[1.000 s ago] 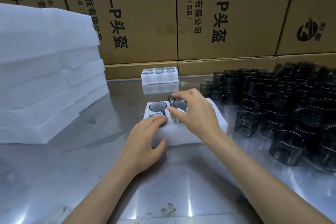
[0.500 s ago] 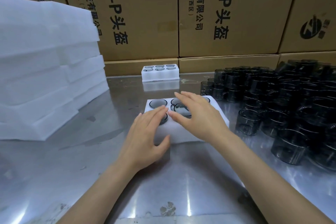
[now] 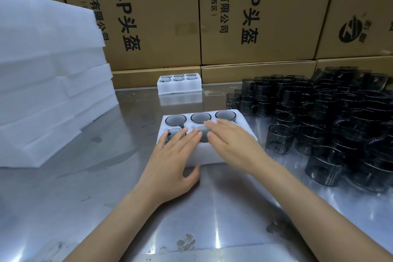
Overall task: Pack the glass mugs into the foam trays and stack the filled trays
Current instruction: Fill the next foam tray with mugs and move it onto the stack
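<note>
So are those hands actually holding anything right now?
No. Both hands lie flat with straight fingers on the near foam tray: left hand at its near-left corner, right hand over the mugs on its right side.

Bare bench [image 3: 136, 176] lies open between the foam stack [image 3: 49, 91] on the left and the near foam tray [image 3: 204, 155]; loose glass mugs [image 3: 331, 125] crowd the right; cartons [image 3: 255, 15] wall the back
</note>
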The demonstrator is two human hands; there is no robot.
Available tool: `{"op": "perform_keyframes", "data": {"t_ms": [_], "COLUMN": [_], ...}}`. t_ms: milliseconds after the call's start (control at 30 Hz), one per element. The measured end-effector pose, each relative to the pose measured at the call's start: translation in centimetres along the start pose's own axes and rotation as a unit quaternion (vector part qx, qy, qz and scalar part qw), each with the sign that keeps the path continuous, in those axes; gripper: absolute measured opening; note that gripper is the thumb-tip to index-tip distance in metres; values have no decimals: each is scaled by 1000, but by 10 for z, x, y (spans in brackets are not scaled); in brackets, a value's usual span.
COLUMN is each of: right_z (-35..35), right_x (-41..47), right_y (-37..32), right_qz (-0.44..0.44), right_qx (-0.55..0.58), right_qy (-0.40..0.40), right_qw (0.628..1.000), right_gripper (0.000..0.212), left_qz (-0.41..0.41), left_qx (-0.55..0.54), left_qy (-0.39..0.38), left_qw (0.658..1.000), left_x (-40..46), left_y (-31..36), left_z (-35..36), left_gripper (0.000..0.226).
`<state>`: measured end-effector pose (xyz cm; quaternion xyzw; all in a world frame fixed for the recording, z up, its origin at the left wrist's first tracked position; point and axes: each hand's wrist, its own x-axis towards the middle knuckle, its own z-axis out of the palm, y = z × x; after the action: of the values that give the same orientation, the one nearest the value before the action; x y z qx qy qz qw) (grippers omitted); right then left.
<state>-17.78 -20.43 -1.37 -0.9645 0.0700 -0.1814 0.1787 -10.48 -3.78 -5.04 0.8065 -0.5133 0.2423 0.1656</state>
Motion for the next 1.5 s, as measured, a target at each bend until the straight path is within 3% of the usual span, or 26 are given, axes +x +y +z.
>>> {"op": "perform_keyframes", "data": {"t_ms": [67,167,267,333,400,500,633,700,833,1233,1500], "right_z": [-9,-25,-33,-34,-34,-38,-42,-42,-39,-37,-33], "right_x": [0,-4,-10,-12,-12,-12,-10,-9,-8,-17,-18], "right_y": [7,29,48,55,56,53,46,42,40,38,38], "right_qz": [67,198,317,352,343,299,147,89,27,16,4], "right_qx": [8,-104,-124,-131,-134,-102,-56,-47,-12,3,-30], "right_qy": [114,223,142,67,62,130,256,269,229,81,78], "right_qw": [991,949,929,924,928,940,954,958,973,997,997], "right_gripper": [34,28,38,41,27,16,6,6,9,14,20], "left_qz": [6,5,3,0,-3,-3,-8,-8,-12,-3,-8], "left_qx": [14,4,-16,-24,-27,-30,-31,-34,-36,-39,-29], "left_qy": [-1,10,20,21,19,16,12,11,10,17,25], "left_qw": [1000,1000,1000,999,999,999,999,999,999,999,999], "left_x": [-3,-5,-5,-4,-5,-6,-6,-6,-6,-4,0], "left_y": [-1,0,2,3,3,3,4,3,4,3,5], "left_z": [0,-2,-2,-2,-1,-2,-2,-2,-3,-3,-2], "left_gripper": [68,68,65,63,62,61,61,61,60,59,58]}}
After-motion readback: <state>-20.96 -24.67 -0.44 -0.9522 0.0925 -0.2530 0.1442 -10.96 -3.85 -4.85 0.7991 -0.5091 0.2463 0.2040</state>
